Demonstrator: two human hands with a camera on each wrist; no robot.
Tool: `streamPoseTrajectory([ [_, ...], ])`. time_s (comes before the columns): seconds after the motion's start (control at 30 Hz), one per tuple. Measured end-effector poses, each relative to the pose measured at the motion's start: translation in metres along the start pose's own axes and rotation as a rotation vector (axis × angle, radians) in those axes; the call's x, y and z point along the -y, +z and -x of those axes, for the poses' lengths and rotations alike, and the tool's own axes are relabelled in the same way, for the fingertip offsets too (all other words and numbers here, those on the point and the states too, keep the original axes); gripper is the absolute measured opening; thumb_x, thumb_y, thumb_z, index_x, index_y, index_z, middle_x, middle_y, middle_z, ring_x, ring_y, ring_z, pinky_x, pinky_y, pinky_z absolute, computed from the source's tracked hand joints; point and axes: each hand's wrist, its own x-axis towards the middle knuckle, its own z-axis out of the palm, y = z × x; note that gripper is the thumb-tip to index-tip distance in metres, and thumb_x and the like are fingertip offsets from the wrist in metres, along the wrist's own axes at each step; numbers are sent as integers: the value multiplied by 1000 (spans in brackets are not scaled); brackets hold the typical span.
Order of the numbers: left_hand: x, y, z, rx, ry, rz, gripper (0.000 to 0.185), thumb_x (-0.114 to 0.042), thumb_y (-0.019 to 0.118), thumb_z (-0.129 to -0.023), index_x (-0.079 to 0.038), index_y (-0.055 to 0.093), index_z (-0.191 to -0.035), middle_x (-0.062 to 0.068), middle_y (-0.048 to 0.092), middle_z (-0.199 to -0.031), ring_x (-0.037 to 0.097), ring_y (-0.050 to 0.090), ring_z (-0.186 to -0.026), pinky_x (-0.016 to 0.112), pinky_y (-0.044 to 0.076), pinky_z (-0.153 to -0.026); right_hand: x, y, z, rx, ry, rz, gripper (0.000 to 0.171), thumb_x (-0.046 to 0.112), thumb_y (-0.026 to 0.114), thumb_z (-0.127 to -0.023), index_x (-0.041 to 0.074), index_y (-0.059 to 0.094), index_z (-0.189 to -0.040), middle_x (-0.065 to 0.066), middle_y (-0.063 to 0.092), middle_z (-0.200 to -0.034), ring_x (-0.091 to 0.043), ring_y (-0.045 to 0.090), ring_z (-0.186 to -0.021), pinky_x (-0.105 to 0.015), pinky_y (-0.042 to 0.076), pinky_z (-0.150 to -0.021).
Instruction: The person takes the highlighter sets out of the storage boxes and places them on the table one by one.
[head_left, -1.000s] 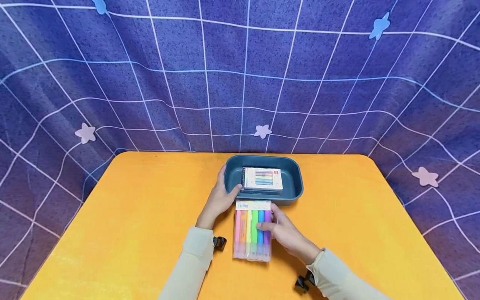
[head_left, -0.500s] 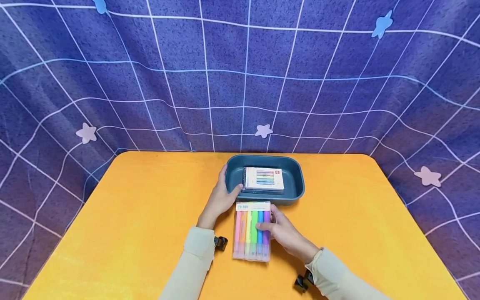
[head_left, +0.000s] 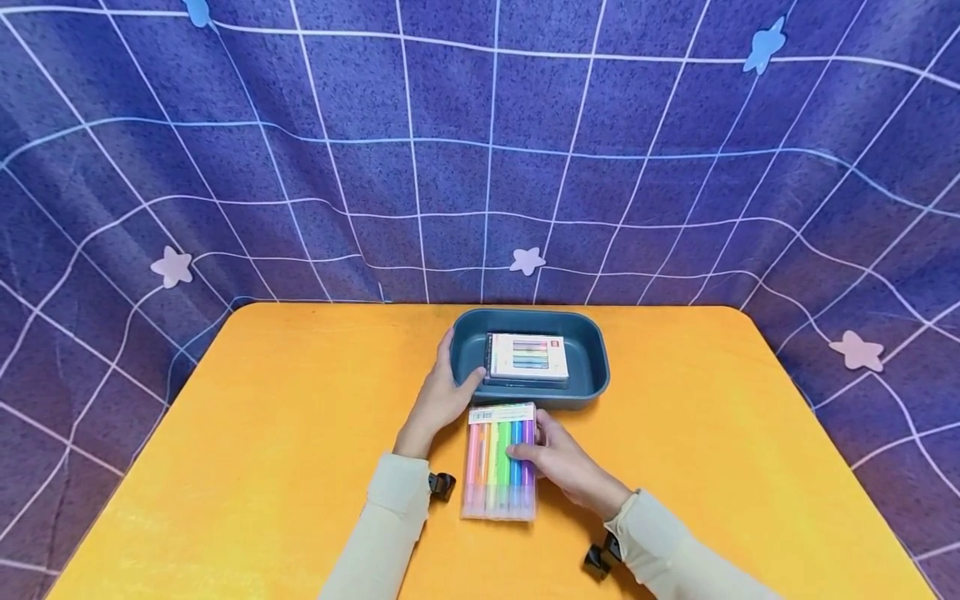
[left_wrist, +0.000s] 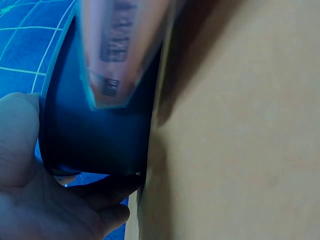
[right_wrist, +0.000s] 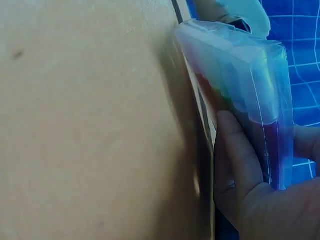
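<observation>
My left hand (head_left: pixel 442 398) holds the left end of a dark blue plastic bin (head_left: pixel 590 367), thumb at the near rim and fingers along the outer wall. Inside the bin lies a white box (head_left: pixel 553 358) with a picture of coloured pens, on top of another pack mostly hidden beneath it. In front of the bin, my right hand (head_left: pixel 572 462) grips a clear pack of highlighters (head_left: pixel 498 462) by its right side, thumb on its face. The right wrist view shows the pack (right_wrist: pixel 260 90) held above the table, fingers underneath. Its near corner overlaps the bin wall (left_wrist: pixel 100 140) in the left wrist view.
The yellow table (head_left: pixel 300 400) extends to both sides of the bin. A blue curtain (head_left: pixel 360 183) with a white grid and stars hangs behind and around it. A black camera mount (head_left: pixel 441 486) sits at the left wrist, another mount (head_left: pixel 602 557) at the right.
The highlighter pack has shifted slightly left and turned a little, together with my right hand. My left hand and the bin stay put.
</observation>
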Motion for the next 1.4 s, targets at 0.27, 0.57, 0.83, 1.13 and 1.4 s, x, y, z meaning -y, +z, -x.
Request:
streamPoseTrajectory([
  [0.27, 3, -1, -1, -9, -12, -12, 89, -40, 61, -99, -31, 0, -162, 12, 22, -169, 39, 30, -153, 62, 29, -121, -7, -2, -7, -16, 13, 86, 50, 16, 69, -94, 1, 42, -134, -19, 68, -114, -18, 73, -88, -36, 64, -76],
  [0.57, 2, 0, -1, -15, 8, 3, 89, -40, 61, -99, -30, 0, -163, 13, 21, -169, 41, 30, -153, 63, 29, -121, -5, -2, -7, -58, 22, 143, 46, 16, 71, -93, 0, 44, -127, -14, 71, -98, -17, 72, -76, -32, 60, -58],
  [0.83, 4, 2, 0, -6, 2, -2, 88, -41, 61, -99, -30, 0, -163, 12, 22, -169, 40, 30, -152, 63, 29, -120, -8, -5, -5, -74, 30, 221, 45, 20, 74, -91, 2, 43, -118, -13, 66, -90, -16, 69, -61, -33, 57, -47],
  [1.13, 3, 0, -2, -5, 3, -7, 89, -42, 60, -99, -30, -2, -162, 10, 20, -170, 38, 29, -153, 62, 29, -121, -6, -7, -3, -113, 57, 264, 49, 25, 79, -88, 7, 39, -109, -4, 53, -75, -15, 52, -45, -24, 46, -41],
  [1.4, 1, -1, 0, -6, 21, -8, 89, -41, 61, -99, -27, 0, -163, 12, 21, -169, 40, 31, -152, 62, 29, -121, 0, -7, 4, -125, 46, 273, 52, 25, 80, -87, 5, 38, -110, -2, 50, -69, -15, 46, -44, -23, 39, -39],
])
